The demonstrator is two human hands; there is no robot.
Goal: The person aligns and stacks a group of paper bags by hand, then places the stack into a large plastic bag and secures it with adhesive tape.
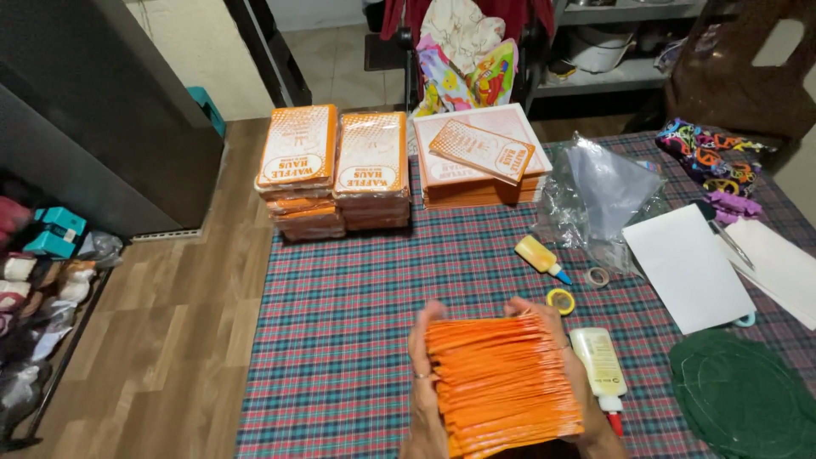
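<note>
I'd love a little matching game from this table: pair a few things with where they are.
Things:
1. orange stack
2. white glue bottle
3. yellow tape roll
4. clear plastic bag

Places:
A. lying just beside the right hand
B. far side of the table, next to the white sheet
C. clasped between both hands
D. flat on the cloth beyond the right hand's fingertips

Pairs: 1-C, 2-A, 3-D, 4-B

Glue bottle (600, 365) lies right of paper stack (501, 382).

Wooden floor (170, 289), plaid-clothed table (357, 297), metal shelves (629, 76) behind.
</note>
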